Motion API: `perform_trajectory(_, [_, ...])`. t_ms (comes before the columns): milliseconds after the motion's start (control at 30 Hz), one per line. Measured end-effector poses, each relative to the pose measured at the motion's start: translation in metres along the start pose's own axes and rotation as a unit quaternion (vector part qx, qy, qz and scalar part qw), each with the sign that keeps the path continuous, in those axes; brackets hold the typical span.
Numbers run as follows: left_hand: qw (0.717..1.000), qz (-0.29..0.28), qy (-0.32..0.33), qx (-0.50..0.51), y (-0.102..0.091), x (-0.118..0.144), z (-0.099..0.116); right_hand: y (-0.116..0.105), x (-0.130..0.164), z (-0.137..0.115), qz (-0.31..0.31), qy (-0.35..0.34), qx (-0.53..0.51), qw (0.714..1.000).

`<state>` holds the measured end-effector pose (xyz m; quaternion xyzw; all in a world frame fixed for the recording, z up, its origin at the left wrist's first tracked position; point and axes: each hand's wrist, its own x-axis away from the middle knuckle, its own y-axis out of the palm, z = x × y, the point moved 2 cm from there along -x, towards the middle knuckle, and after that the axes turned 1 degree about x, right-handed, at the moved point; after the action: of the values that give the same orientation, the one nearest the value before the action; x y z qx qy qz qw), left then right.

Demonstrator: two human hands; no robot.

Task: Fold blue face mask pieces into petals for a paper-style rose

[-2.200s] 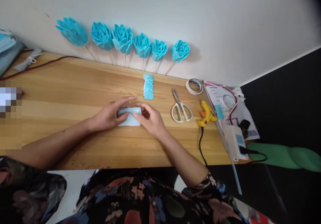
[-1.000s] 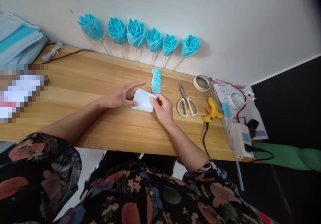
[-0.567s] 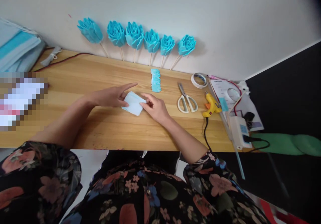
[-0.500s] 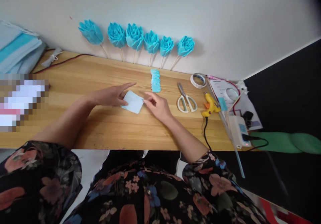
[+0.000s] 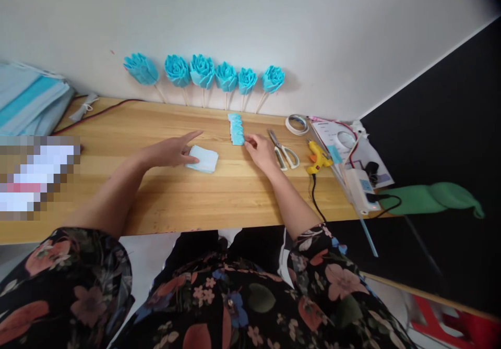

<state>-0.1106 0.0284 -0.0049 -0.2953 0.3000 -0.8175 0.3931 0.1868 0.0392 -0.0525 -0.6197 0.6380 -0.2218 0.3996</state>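
Note:
A folded pale blue sheet (image 5: 202, 159) lies flat on the wooden table (image 5: 156, 192). My left hand (image 5: 172, 151) rests beside it, thumb and fingers touching its left edge, index finger stretched out. My right hand (image 5: 261, 149) is further right, its fingertips at the lower end of a row of small folded blue pieces (image 5: 236, 129). Whether it grips a piece cannot be made out. White-handled scissors (image 5: 285, 152) lie just right of that hand.
Several blue paper roses on sticks (image 5: 203, 72) lean against the wall. A yellow glue gun (image 5: 318, 158) with a black cord, a tape roll (image 5: 296, 123), papers and a white power strip (image 5: 360, 188) fill the right end. Blue folded material (image 5: 27, 101) sits far left.
My right hand let go of the pale blue sheet and moved right and back to the row of folded pieces. The sheet now lies flat; my left hand stays at it.

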Motion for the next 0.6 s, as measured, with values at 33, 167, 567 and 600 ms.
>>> perform_trajectory(33, [1.0, -0.007, -0.003, 0.006, -0.001, 0.001, 0.001, -0.001, -0.002, -0.002, -0.01, 0.004, 0.017, 1.0])
perform_trajectory(167, [1.0, -0.009, -0.018, 0.008, -0.006, 0.003, -0.001, -0.005, -0.012, -0.011, -0.046, 0.027, 0.079, 0.995])
perform_trajectory(567, [0.989, 0.076, -0.011, -0.129, -0.002, -0.008, -0.016, 0.005, -0.016, -0.025, -0.046, 0.022, 0.126, 0.991])
perform_trajectory(600, [0.988, 0.078, -0.007, -0.132, -0.001, -0.008, -0.015, 0.005, -0.015, -0.022, -0.043, 0.021, 0.111, 0.993])
